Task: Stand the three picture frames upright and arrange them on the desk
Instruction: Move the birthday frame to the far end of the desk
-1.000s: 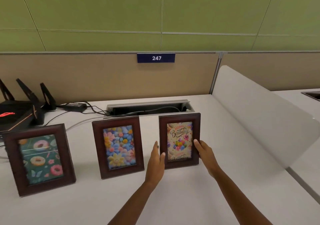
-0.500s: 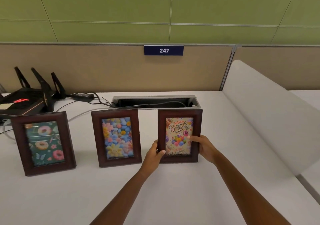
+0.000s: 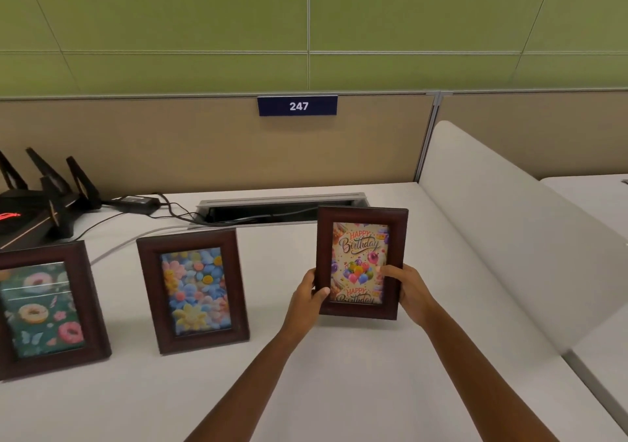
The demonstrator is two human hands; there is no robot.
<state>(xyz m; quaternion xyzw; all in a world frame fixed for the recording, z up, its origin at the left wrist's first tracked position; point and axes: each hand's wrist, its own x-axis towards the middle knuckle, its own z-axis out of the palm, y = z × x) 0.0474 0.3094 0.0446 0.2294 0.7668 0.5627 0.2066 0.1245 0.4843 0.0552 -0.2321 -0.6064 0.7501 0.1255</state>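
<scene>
Three dark wooden picture frames are on the white desk [image 3: 339, 390]. The donut frame [image 3: 47, 309] stands upright at the far left, partly cut off by the image edge. The flower frame [image 3: 193, 290] stands upright in the middle. The birthday frame [image 3: 361, 248] is upright on the right, held by both hands at its lower sides; whether its base touches the desk I cannot tell. My left hand [image 3: 307, 300] grips its lower left edge with the thumb on the front. My right hand [image 3: 409, 290] grips its lower right edge.
A black router with antennas [image 3: 40, 203] and a power adapter [image 3: 137, 201] with cables sit at the back left. An open cable tray [image 3: 282, 207] lies behind the frames. A white curved divider [image 3: 509, 237] bounds the desk on the right, a partition with the sign 247 [image 3: 297, 105] behind.
Both hands closed on the birthday frame's lower sides and shifted it to the right, widening the gap to the flower frame. The other two frames stayed put.
</scene>
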